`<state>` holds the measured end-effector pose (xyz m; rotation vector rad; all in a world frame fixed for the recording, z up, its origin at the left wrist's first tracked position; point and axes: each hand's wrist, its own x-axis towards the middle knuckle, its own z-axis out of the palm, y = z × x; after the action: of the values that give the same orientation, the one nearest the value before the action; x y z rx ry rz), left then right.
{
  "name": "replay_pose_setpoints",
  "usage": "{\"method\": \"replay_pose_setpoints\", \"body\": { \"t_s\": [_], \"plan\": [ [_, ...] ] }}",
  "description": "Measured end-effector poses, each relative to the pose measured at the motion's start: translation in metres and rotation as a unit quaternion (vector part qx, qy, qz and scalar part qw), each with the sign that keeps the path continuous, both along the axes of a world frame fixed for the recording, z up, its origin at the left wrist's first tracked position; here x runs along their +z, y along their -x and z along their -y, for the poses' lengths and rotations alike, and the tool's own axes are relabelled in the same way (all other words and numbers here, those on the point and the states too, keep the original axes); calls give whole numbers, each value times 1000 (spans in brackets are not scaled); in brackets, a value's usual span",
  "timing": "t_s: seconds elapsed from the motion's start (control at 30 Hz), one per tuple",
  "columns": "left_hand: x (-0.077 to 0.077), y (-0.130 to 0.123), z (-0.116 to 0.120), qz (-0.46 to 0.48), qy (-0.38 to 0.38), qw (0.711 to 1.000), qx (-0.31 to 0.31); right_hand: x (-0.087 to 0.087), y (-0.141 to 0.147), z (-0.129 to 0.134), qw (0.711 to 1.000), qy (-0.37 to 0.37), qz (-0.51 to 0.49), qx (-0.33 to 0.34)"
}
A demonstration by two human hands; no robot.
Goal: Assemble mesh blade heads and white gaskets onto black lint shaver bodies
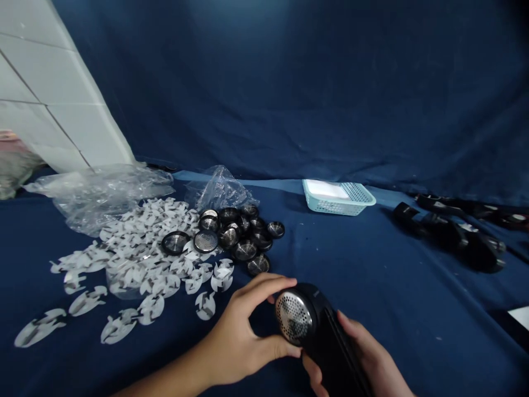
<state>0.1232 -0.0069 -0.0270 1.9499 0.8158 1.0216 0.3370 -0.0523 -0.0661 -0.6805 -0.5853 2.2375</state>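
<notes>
My hands hold a black fabric shaver (318, 325) in front of me, its round perforated metal head (294, 316) facing left. My left hand (243, 336) curls around the head end, with the thumb below and the fingers above. My right hand (355, 358) grips the long black body from the lower right. Left of my hands lies a loose spread of white printed cut-outs (140, 264). A heap of black rings with metal mesh (235, 234) sits just above them, a little beyond my left hand.
Crumpled clear plastic bags (99, 193) lie at the far left, with another (219, 190) behind the mesh rings. A pale blue plastic basket (336, 197) holds white material. Several black shaver bodies (450, 234) lie at the right on the dark blue cloth (392, 286), with a white tiled wall (53, 94) at the upper left.
</notes>
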Motion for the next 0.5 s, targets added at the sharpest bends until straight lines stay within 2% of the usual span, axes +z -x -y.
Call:
{"method": "replay_pose_setpoints", "body": {
  "t_s": [0.1, 0.3, 0.5],
  "plan": [
    [-1, 0, 2, 14, -33, 999, -3, 5, -1, 4, 999, 27, 26, 14],
    [-2, 1, 8, 30, -111, 993, -18, 9, -1, 8, 998, 18, 53, 8],
    [-2, -2, 7, 32, -82, 996, -11, 1, -2, 1, 997, 38, 40, 45]
  ]
}}
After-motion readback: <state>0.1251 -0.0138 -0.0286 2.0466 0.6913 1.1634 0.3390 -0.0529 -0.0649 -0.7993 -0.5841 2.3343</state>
